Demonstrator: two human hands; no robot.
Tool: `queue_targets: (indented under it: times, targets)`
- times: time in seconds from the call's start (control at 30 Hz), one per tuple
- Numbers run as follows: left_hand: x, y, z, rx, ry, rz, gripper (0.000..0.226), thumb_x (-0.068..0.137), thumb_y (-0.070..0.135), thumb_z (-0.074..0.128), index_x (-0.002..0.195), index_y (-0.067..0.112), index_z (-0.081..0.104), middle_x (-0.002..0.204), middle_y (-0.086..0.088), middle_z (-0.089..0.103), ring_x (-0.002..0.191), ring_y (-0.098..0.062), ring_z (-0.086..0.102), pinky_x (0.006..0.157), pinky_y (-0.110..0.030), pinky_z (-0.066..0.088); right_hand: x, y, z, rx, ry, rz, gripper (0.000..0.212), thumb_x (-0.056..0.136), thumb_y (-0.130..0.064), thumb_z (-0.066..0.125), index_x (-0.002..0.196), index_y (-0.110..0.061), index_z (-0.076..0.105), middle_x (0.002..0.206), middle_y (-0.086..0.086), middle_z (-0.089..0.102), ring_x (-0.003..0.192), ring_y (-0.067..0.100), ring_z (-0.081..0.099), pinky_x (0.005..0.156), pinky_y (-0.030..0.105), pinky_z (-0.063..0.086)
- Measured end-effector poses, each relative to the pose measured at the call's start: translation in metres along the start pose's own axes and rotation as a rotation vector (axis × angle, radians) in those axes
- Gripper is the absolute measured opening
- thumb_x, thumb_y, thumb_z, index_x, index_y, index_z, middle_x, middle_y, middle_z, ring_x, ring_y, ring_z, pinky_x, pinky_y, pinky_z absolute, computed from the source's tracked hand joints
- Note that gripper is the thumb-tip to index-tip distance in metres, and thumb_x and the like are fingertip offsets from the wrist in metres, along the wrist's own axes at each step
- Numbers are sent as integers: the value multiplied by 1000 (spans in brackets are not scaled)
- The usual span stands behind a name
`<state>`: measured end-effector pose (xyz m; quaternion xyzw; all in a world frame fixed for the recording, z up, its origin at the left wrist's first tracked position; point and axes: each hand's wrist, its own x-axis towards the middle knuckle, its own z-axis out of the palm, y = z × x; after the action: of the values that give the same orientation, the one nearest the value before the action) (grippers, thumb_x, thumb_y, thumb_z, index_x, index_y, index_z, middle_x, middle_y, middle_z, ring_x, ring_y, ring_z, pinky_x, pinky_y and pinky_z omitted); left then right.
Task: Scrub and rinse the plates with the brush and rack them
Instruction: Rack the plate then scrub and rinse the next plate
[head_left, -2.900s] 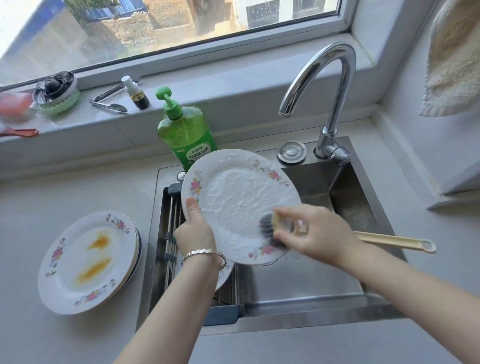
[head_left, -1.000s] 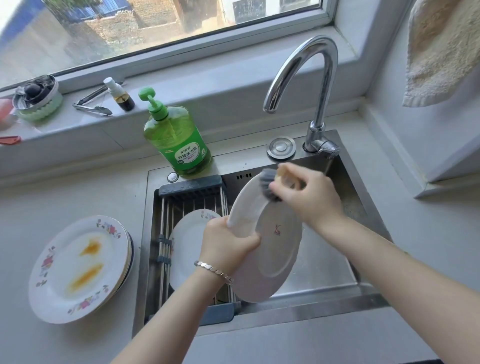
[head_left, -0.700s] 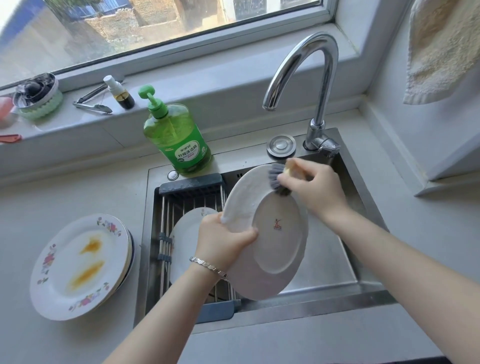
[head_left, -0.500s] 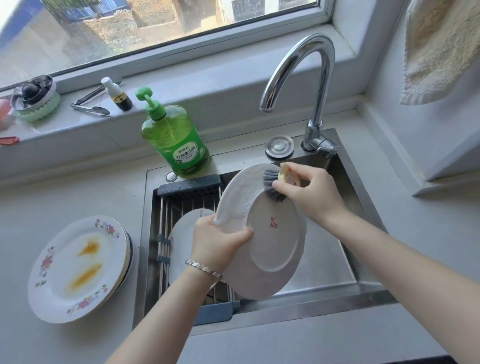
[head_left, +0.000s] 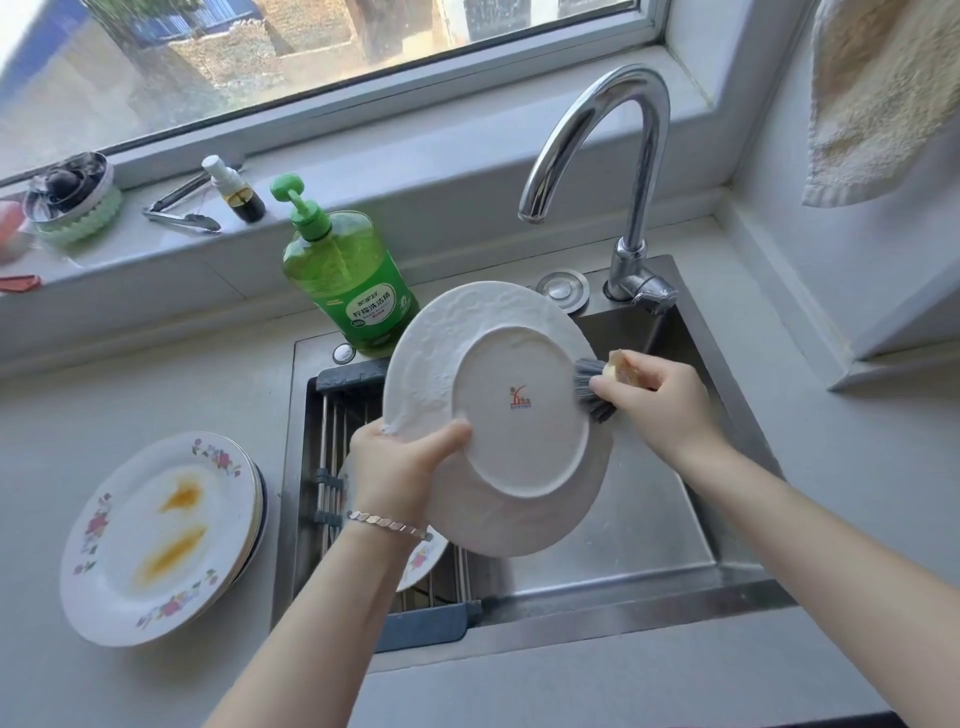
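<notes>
**Brush moves round the back of the plate**

Head view: the brush (head_left: 592, 391) has slid from the top rim of the plate (head_left: 519, 415) to its right edge, over the sink (head_left: 639, 525). The left hand (head_left: 400, 475) has its fingers grasping the lower-left rim, and the right hand (head_left: 667, 410) clutches the brush. With suds round the back, rinsing looks next. The dirty stack (head_left: 156, 540) waits on the surface.

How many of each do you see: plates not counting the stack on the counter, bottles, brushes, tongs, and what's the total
Loose plates: 2 (held plate, racked plate)
Bottles: 2 (soap bottle, spray bottle)
Brushes: 1 (brush)
Tongs: 1 (tongs)
Total: 6
</notes>
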<state>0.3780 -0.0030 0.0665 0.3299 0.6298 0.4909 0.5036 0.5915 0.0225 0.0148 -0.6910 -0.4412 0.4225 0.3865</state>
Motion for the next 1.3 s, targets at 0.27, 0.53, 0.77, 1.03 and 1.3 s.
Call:
queue_targets:
  times: [0.27,0.53,0.77,1.03,1.3]
  targets:
    - [3,-6,4,-212,138,-140,20,69,-10,69,84,3,67,67,-1,72,60,-17,67,62,-31,58,-1,19,0,490,-23,478,32,78,-39,70,92,-11,60,66,0,49,47,10,40,32,13,21]
    - [-12,-32,8,-296,-107,-356,27,61,3,73,88,8,71,88,-8,74,78,-21,70,78,-39,57,5,20,2,986,-577,477,73,26,-44,94,88,-9,77,94,13,73,84,24,71,65,35,58]
    - [21,0,-18,126,-344,-527,38,88,45,49,96,11,65,76,-6,73,64,-17,70,63,-31,56,11,10,-16,756,-737,577,72,31,-31,96,93,-2,74,90,18,72,77,28,71,63,37,58]
    - [18,-5,-4,243,-73,-338,58,77,53,61,101,0,64,96,-15,69,90,-32,66,87,-48,52,22,-23,-6,-372,18,16,49,80,-72,41,117,-41,46,112,-1,63,104,28,58,84,37,42]
    - [14,1,13,299,67,-107,37,86,36,61,58,13,55,58,2,55,56,-13,52,43,-15,41,-57,-58,35,-614,-217,-609,57,79,-67,35,130,-45,46,94,-3,69,93,21,63,66,29,37]
